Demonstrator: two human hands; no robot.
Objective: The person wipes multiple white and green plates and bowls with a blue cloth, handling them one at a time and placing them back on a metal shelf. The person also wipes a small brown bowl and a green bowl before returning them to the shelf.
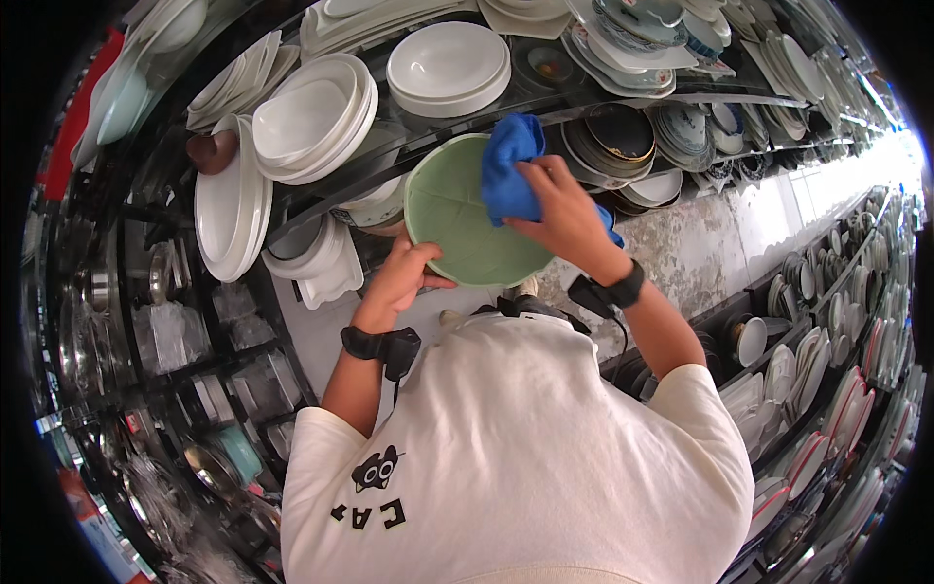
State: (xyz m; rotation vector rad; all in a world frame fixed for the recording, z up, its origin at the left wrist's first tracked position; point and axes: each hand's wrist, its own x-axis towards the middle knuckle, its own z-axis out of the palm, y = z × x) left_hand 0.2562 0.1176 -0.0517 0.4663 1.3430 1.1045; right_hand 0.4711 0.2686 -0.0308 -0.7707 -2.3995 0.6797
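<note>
My left hand (408,270) grips the lower left rim of a green leaf-patterned plate (456,219), thumb on its upper face. In my right hand (565,212) is a blue cloth (511,168), which lies against the right part of the plate and partly covers it. The plate is held up in front of the shelf edge, its inner face towards the camera. Beyond it, on the glass shelf, stand stacked white oval bowls (449,58) and, further left, more white dishes (314,117).
Dark plates (620,131) are stacked on a lower shelf at the right. A brown object (211,152) rests on white oval plates (226,212). Racks of dishes (803,365) line the far side of a worn floor aisle (671,255). Shelves with wrapped goods (171,336) stand at the left.
</note>
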